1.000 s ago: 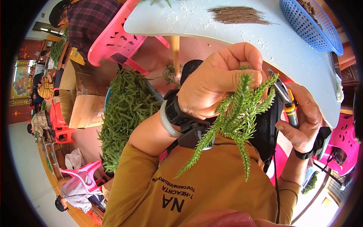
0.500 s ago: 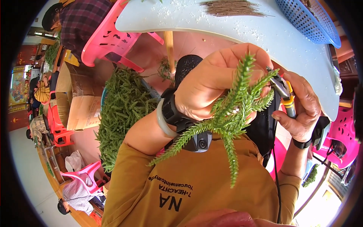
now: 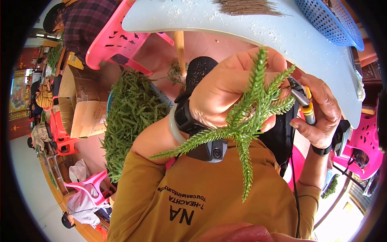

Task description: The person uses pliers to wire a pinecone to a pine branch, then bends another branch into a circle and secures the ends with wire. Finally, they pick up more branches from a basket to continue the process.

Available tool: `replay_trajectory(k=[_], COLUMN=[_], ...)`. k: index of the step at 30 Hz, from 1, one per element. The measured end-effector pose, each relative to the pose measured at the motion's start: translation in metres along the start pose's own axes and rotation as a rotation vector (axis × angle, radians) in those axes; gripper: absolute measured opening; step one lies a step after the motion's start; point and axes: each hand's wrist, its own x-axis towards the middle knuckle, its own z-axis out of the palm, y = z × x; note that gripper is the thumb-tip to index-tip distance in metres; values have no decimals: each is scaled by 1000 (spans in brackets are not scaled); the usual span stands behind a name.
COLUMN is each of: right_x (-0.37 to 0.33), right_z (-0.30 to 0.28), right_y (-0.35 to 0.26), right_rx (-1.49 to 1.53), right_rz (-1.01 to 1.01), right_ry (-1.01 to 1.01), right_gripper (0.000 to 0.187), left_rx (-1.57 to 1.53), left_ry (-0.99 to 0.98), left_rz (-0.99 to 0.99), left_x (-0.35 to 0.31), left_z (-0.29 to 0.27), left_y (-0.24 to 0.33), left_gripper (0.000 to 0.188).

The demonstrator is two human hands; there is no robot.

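My left hand [image 3: 225, 90] is closed around a green artificial pine sprig [image 3: 246, 129], whose several needle-covered arms spread out in front of my chest. The fingers' grip on its stem is partly hidden behind the needles. In my right hand [image 3: 324, 109] is a pair of pliers [image 3: 300, 96] with metal jaws and yellow-and-grey handles. The jaws are beside the fingertips of my left hand, close to the sprig's right-hand arms. Whether they bite on anything cannot be made out.
Ahead is a pale blue table [image 3: 225, 25] carrying brown thin sticks [image 3: 248, 7] and white crumbs. A blue basket [image 3: 332, 24] stands at its right. Left of me are a heap of green sprigs [image 3: 131, 121], a cardboard box [image 3: 86, 109] and a pink chair [image 3: 117, 42]. Several people sit farther off.
The sprig has turned slightly, with its lower left arm reaching farther left and its tips shifted. The pliers stay close to the left fingertips.
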Motion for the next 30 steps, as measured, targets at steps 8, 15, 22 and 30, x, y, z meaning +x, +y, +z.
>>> replay_trajectory(k=[8,15,22,30], right_x=[-1,3,2,1], right_z=[3,-1,4,6], right_y=[0,-4,4,4], right_rx=[3,-203,-139,-118], right_rz=[-28,-70,-98,-103], right_ry=[23,2,21,36], right_gripper=[65,63,60,58], left_rx=[-32,-176,-190,-165], left_ry=[-92,82,10,-37], left_rz=[-14,-133,-152,-118], left_x=[0,-2,-3,-3], left_z=[-6,7,-3,-5], left_y=[-9,-6,-13,-16], left_gripper=[18,23,28,37])
